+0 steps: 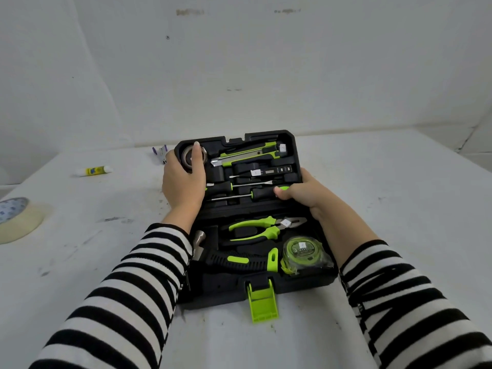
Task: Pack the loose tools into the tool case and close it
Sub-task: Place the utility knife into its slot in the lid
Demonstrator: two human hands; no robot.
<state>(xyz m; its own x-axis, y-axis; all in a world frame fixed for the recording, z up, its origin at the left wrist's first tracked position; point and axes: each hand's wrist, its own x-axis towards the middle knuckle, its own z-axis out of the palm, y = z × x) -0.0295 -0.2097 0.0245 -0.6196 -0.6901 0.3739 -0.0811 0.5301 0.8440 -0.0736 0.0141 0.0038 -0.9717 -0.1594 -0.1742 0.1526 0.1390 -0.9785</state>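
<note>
A black tool case (292, 282) lies open on the white table, its green latch (262, 302) hanging over the near edge. The near half holds green pliers (255, 229), a hammer (234, 258) and a green tape measure (303, 253). In the far half (290, 145) sit a utility knife (247, 154), screwdrivers (239, 186) and a tape roll (187, 155). My left hand (183, 179) grips the far half's left edge, thumb across the tape roll. My right hand (300, 191) holds the far half's right edge, thumb on a screwdriver handle.
A large roll of masking tape (18, 219) lies at the table's left edge. A yellow glue stick (94, 170) lies at the far left, and a small purple and white object (161, 153) sits just behind the case. A white wall rises behind the table.
</note>
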